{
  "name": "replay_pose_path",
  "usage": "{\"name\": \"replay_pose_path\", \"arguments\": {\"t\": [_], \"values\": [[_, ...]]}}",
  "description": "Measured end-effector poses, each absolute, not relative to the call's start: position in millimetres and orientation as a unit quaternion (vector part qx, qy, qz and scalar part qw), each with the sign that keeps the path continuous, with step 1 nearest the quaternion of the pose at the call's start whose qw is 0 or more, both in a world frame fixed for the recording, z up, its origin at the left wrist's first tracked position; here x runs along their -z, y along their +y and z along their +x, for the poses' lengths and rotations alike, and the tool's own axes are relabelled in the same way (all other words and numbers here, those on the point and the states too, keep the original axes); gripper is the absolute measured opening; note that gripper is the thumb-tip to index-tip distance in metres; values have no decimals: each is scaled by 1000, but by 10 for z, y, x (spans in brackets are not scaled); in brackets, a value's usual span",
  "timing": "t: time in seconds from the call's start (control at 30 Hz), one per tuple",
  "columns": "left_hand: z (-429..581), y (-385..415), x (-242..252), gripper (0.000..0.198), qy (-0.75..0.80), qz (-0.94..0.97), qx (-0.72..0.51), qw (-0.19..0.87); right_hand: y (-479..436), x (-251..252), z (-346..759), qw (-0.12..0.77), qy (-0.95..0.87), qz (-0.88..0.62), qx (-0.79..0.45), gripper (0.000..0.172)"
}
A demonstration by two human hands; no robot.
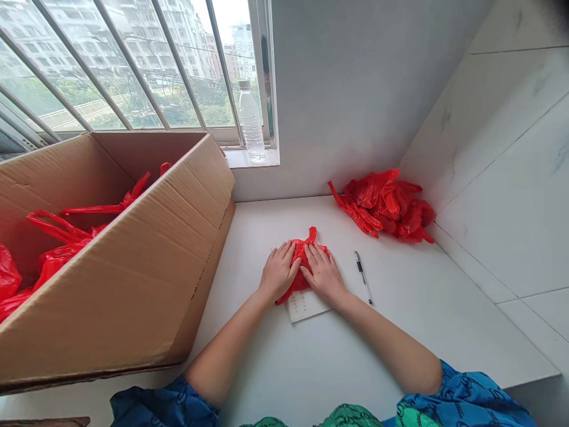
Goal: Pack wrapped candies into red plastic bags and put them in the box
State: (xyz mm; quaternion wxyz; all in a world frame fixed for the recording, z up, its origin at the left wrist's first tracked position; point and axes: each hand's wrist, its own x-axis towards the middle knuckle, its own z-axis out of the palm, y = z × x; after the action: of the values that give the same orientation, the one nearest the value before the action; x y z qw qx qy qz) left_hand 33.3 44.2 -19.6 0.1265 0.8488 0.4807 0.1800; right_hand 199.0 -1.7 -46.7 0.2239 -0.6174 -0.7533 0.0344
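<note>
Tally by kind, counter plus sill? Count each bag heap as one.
Cardboard box: 1
Red bag under left hand and right hand: 1
Red bag heaps: 2, corner heap and boxed heap
Pen: 1
Water bottle: 1
Printed paper: 1
Total: 7

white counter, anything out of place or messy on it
Nothing spilled or damaged. A crumpled heap of red plastic bags lies in the corner; a white printed card pokes from under the small red plastic bag.
</note>
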Motion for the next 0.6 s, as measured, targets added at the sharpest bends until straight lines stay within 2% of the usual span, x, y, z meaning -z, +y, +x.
{"name": "replay_pose_path", "arguments": {"t": [0.4,0.53,0.6], "values": [[321,425,261,48,474,837,-238,132,-10,499,1954,238,-751,-615,-38,64],[267,433,226,45,463,808,-300,208,-12,431,2005,267,-749,-599,-90,63],[211,436,134,46,471,776,-337,248,-17,365,2098,313,-737,-586,-127,61]]}}
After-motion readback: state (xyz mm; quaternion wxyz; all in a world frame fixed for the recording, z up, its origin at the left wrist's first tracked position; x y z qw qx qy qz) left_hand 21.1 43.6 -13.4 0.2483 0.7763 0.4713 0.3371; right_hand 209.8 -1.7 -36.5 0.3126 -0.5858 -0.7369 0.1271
